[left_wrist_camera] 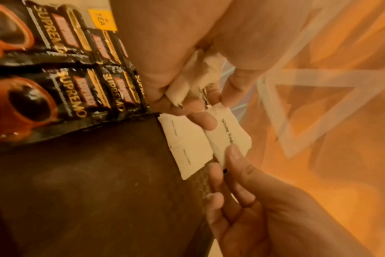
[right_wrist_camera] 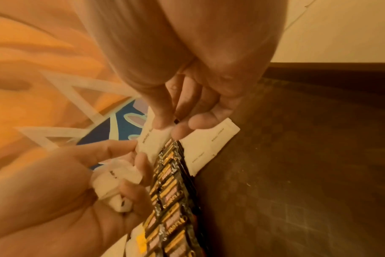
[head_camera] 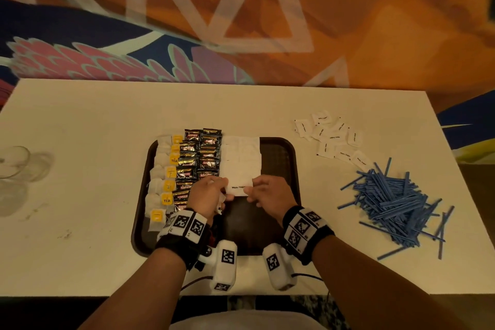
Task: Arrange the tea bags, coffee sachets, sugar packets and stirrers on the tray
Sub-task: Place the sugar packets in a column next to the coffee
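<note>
Where the surface [head_camera: 80,128] runs off to the far left, clear glasses [head_camera: 16,163], blurred. On the dark tray [head_camera: 284,158], from its left edge: a column of tea bags [head_camera: 163,185] with yellow tags, then two columns of black coffee sachets [head_camera: 199,155], then white sugar packets [head_camera: 242,158] laid in rows just beside the coffee. Left hand [head_camera: 206,195] over the near end of the coffee, grip curled round a small bunch of spare sugar packets [left_wrist_camera: 193,81] in the palm, thumb and forefinger pinching one end of a single packet [head_camera: 239,187] printed "White Sugar". Right hand [head_camera: 270,194] pinching that packet's other end, grip closed on it, the packet held just above the near end of the sugar rows. Further right, off the tray, loose sugar packets [head_camera: 332,136] scattered on the surface, and nearer, a heap of blue stirrers [head_camera: 396,201].
</note>
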Available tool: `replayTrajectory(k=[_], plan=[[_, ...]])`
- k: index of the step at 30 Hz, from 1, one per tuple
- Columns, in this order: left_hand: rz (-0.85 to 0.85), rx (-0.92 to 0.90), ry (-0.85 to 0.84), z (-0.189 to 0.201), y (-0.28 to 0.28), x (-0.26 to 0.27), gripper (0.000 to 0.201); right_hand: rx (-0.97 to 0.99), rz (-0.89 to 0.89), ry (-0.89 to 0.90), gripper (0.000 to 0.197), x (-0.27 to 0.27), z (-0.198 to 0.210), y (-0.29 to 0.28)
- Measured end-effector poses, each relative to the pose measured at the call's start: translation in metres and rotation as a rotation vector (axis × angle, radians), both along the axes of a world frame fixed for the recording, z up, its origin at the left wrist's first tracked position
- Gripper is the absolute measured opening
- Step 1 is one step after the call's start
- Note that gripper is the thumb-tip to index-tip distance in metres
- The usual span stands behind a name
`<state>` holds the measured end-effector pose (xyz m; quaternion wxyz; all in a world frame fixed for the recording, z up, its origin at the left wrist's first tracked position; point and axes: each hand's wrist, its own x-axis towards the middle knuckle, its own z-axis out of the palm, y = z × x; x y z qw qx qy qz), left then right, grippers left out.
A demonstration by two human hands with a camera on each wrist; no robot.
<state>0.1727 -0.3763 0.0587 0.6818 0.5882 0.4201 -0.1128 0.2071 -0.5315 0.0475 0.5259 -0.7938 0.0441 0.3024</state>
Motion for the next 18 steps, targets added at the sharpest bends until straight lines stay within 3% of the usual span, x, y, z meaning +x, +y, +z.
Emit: replayTrajectory(k=[3,8,12,18], plan=[[0.028,0.092,0.033,-0.009,0.011,-0.01,0.012,-0.03,-0.07,0.047,0.012,0.002,-0.016,0.001],[0.07,0.044,0.062,-0.02,0.039,-0.029,0.011,-0.037,-0.183,0.177,0.018,0.006,-0.044,0.014],[0.091,0.038,0.085,-0.022,0.06,-0.041,0.011,-0.053,-0.226,0.181,0.013,0.008,-0.056,0.032],[0.145,0.021,0.096,-0.028,0.081,-0.053,0.014,-0.186,-0.201,0.12,0.021,0.012,-0.069,0.048]])
